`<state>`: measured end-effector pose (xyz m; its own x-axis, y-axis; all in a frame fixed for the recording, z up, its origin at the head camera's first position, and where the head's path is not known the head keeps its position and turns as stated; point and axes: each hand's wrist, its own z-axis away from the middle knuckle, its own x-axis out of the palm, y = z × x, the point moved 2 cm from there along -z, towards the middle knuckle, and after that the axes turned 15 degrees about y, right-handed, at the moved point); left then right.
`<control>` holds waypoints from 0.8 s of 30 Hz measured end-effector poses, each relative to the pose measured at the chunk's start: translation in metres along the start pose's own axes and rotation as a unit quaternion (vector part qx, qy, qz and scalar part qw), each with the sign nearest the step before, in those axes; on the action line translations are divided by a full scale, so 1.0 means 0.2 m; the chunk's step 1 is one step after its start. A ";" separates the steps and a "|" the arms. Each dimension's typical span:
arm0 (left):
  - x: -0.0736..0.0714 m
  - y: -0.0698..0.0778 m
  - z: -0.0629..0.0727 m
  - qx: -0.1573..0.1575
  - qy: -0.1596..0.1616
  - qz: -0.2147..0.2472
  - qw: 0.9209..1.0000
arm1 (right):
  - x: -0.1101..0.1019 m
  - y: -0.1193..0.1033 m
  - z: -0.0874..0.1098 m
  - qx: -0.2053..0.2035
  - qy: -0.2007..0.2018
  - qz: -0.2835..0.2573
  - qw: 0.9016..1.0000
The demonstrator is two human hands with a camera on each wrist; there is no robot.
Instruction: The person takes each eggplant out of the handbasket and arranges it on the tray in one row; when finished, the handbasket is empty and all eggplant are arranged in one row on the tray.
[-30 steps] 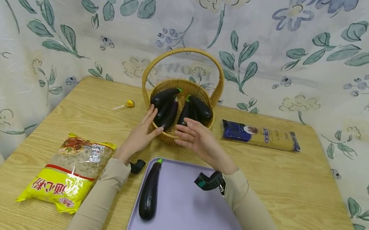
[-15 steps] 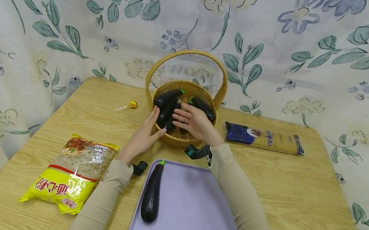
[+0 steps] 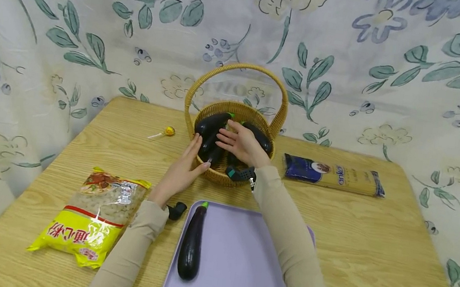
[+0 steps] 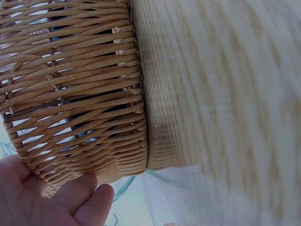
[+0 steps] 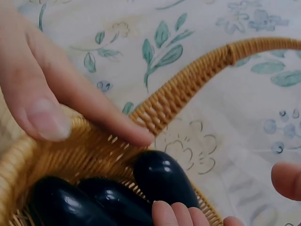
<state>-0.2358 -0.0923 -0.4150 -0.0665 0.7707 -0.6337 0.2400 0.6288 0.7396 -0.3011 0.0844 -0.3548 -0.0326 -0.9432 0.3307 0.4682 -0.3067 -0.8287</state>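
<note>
Wooden table [image 3: 372, 259]: left hand [image 3: 180, 174], spread, touches the basket [image 3: 218, 178]; right hand [image 3: 245, 144], fingers extended (contact unclear), is over eggplants [image 3: 211, 125].

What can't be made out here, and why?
Head: some eggplants, partly behind the right hand; near edge of the tray, cut off by the frame.
Left wrist: contents of the basket, mostly behind its wicker wall; left hand, partly past the left edge.
Right wrist: lower end of the leftmost eggplant, past the bottom edge.
</note>
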 end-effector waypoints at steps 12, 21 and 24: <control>0.00 -0.01 0.01 0.003 -0.001 -0.002 1.000 | 0.02 0.00 -0.14 -0.009 0.036 0.074 0.997; -0.01 -0.01 0.02 0.012 0.002 0.005 1.000 | 0.07 -0.02 -0.21 0.001 0.061 0.080 0.995; -0.01 -0.01 0.01 0.013 0.002 0.003 1.000 | 0.09 -0.02 -0.23 0.006 0.067 0.086 0.994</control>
<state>-0.2340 -0.0957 -0.4162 -0.0693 0.7756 -0.6274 0.2651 0.6206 0.7379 -0.3448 0.0623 -0.3663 -0.0669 -0.9905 0.1205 0.4877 -0.1378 -0.8621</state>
